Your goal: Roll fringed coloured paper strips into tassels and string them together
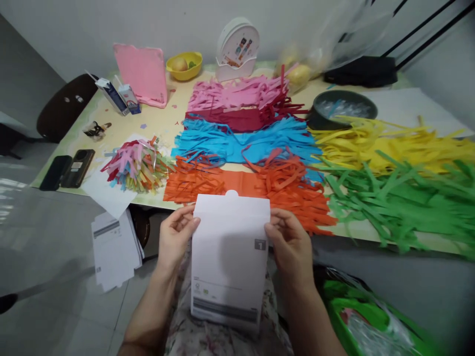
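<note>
Two black phones [67, 169] lie far left of the hands. A bunch of mixed paper strips [137, 165] sits up and left of the left hand [177, 233]. That hand pinches the left edge of a flat white packet [228, 257] — the right hand [291, 244] pinches its right edge. Orange strips [260, 185] lie just past the packet's top, and green strips [401, 198] spread out beyond the right hand.

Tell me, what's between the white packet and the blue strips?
Orange strips lie between the white packet and the blue strips. The head view shows this.
</note>
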A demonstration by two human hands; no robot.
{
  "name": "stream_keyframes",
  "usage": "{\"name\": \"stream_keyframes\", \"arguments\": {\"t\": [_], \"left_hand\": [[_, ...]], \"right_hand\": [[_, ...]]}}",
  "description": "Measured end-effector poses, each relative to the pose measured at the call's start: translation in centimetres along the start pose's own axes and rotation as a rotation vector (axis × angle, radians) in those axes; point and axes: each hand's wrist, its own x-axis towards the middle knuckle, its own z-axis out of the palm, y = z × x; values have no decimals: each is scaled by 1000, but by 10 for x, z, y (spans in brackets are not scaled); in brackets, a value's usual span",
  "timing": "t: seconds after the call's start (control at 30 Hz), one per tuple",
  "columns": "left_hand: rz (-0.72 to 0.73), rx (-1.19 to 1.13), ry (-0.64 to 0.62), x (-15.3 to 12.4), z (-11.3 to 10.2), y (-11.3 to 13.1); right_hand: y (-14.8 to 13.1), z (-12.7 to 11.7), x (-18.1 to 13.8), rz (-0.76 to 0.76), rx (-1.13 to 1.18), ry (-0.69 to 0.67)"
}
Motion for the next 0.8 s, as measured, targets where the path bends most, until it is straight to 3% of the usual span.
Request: {"name": "stream_keyframes", "arguments": {"t": [0.17,0.3,0.37,0.5,0.6,0.7,0.8], "left_hand": [[81,126,-142,10,-11,14],[175,334,-451,20,-22,25],[198,426,-548,22,-26,29],[219,548,-613,21,-28,37],[293,649,-622,18,-17,46],[508,845,-500,12,4,55],[561,1123,-540,8,28,59]], "right_hand": [[-13,-9,14,-194,-153,-222],[-14,-18,21,-406,-230,-411],[-15,-19,22,-446,-237,-463],[-21,-14,18,-312,-313,-502],[-28,-5,15,-208,-452,-524],[-37,5,13,-289,-510,-484],[-44,13,11,-392,-523,-489]]}}
